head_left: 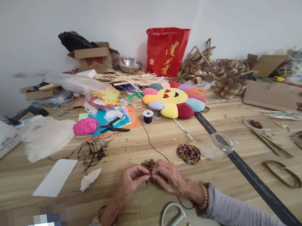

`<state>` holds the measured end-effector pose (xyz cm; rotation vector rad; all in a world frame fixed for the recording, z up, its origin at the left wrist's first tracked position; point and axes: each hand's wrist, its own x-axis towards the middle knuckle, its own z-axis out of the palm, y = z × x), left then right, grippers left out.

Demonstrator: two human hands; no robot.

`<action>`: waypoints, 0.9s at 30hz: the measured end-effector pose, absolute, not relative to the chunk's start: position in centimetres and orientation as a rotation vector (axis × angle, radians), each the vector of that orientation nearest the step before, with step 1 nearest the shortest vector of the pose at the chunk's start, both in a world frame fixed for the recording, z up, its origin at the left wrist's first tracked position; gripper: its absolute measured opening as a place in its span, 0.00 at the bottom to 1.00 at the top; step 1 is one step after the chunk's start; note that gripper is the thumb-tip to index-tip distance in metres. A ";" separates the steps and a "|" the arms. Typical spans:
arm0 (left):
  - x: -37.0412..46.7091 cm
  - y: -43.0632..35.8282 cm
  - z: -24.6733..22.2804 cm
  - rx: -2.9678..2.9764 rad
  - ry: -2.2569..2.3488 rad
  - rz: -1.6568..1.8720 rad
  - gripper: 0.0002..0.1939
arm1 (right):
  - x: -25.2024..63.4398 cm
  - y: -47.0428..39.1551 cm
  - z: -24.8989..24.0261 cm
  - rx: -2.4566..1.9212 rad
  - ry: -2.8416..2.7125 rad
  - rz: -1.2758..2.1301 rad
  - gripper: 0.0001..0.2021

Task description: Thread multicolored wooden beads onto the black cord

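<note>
My left hand [133,178] and my right hand [167,177] meet fingertip to fingertip, both pinched closed. A small reddish bead [149,174] shows at the left fingertips. Just behind and beneath them lies a pile of small multicoloured beads [147,163], partly covered by the fingers. A thin black cord [151,142] runs from a white spool [148,117] to my right hand, and a loop of it comes out below the wrist. The right fingers appear closed on this cord; its end is hidden. Right of the hands sits a coil of strung beads [188,154].
Pale-handled scissors [173,222] lie at the front edge. Tangled black cord [93,151], white paper [55,178] and pliers [114,128] are at left. A flower cushion [174,99] stands behind. Clear round containers [223,142] and a dark strip [253,173] lie right.
</note>
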<state>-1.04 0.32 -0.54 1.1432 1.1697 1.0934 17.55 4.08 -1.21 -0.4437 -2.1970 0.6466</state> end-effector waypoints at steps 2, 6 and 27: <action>-1.0 0.3 -0.4 1.156 1.162 1.091 0.12 | 17.5 4.1 -1.2 -0.433 -2.195 0.648 0.03; -1.1 0.3 -0.4 1.156 1.120 1.094 0.12 | 17.5 4.1 -1.1 -0.422 -2.159 0.669 0.02; -0.9 0.3 -0.5 1.357 1.112 1.091 0.13 | 17.5 4.0 -0.9 -0.333 -2.191 0.648 0.03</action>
